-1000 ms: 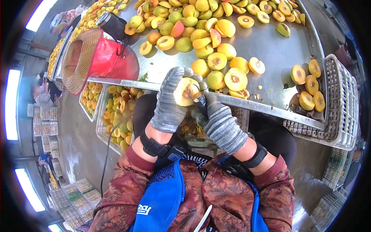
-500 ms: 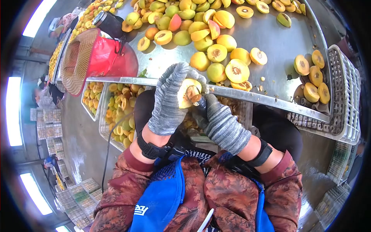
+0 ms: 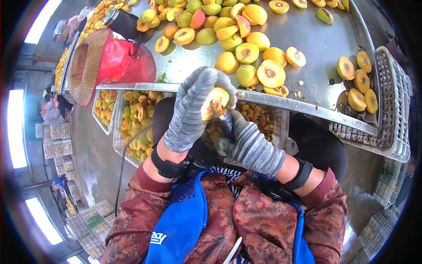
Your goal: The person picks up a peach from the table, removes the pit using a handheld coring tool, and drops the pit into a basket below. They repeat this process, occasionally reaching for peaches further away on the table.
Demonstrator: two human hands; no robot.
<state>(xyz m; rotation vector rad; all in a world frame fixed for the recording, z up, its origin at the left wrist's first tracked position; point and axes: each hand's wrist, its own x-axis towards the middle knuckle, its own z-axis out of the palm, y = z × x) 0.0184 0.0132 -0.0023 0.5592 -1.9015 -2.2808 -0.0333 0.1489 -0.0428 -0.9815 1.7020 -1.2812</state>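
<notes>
In a grey knit glove, my left hand (image 3: 193, 105) holds a halved yellow fruit (image 3: 215, 104) with its cut face turned up, just in front of the metal table's edge (image 3: 281, 102). My right hand (image 3: 250, 143), gloved too, is closed round a dark-handled tool (image 3: 226, 125), whose tip meets the middle of the cut face. Behind the hands, whole and halved fruits (image 3: 247, 53) lie on the table. A separate group of halves (image 3: 361, 82) sits at the table's right corner.
A straw hat (image 3: 88, 66), a red bag (image 3: 116, 61) and a dark flask (image 3: 119, 22) are at the table's left. Crates of fruit (image 3: 136, 127) stand below, and a white crate (image 3: 395, 105) at the right. Co-workers (image 3: 52, 108) are at the far left.
The brown pit seen in the held half no longer shows; a hollow and the tool's tip are there now. My right hand has shifted slightly down.
</notes>
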